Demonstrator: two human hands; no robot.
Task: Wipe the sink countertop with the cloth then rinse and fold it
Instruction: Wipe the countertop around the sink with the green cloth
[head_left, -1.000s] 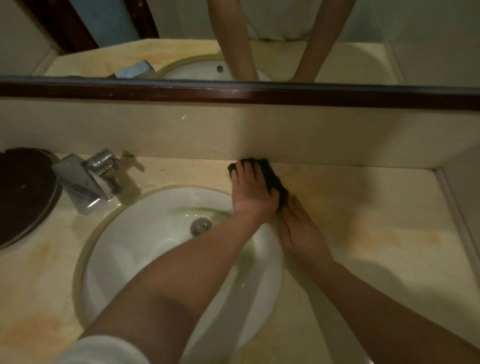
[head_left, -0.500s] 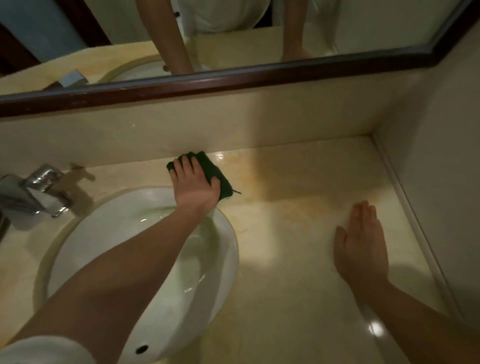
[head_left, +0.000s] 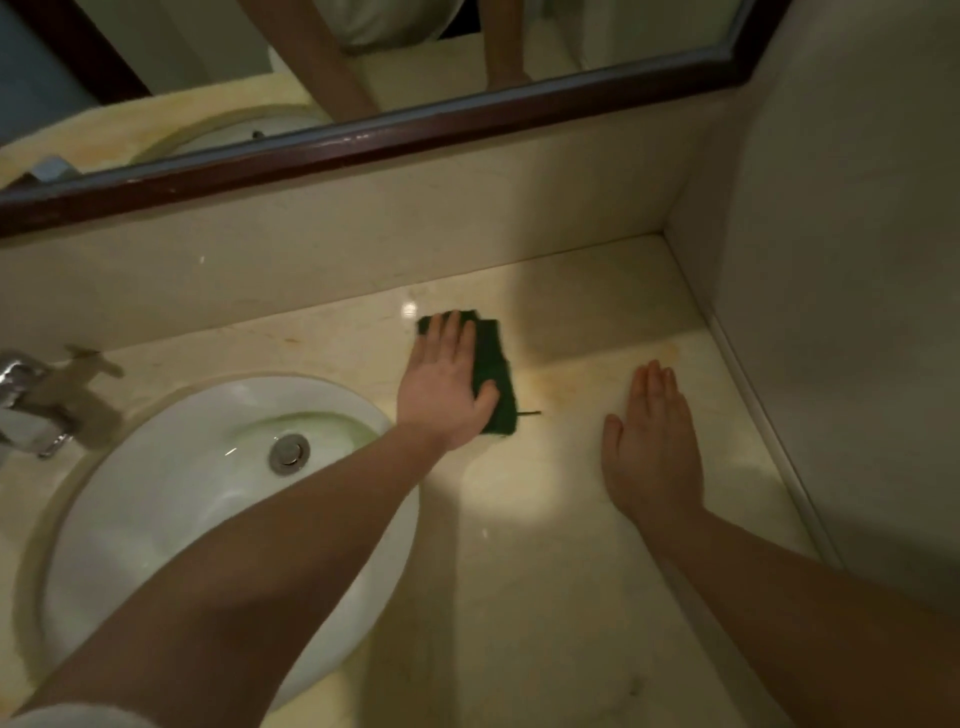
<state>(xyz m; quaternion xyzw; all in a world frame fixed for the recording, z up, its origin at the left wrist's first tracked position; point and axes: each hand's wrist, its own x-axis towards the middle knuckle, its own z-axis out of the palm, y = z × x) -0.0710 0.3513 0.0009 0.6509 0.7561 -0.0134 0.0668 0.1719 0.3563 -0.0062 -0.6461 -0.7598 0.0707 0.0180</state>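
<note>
A dark green cloth (head_left: 496, 369) lies flat on the beige marble countertop (head_left: 530, 545), just right of the white sink basin (head_left: 171, 499). My left hand (head_left: 441, 389) presses down on the cloth with its fingers stretched out and the thumb hooked over the cloth's right edge. A loose thread sticks out of the cloth's lower right corner. My right hand (head_left: 652, 447) rests palm down and flat on the bare countertop, to the right of the cloth and apart from it, holding nothing.
A chrome faucet (head_left: 28, 405) stands at the far left behind the basin, which has a metal drain plug (head_left: 288, 453). A marble backsplash (head_left: 363, 234) runs under a dark-framed mirror (head_left: 363, 140). A wall (head_left: 841, 312) closes off the right side.
My left hand has slid the cloth to the right along the counter, away from the basin's rim. My right hand left the cloth a second ago and now lies flat on the counter at the right.
</note>
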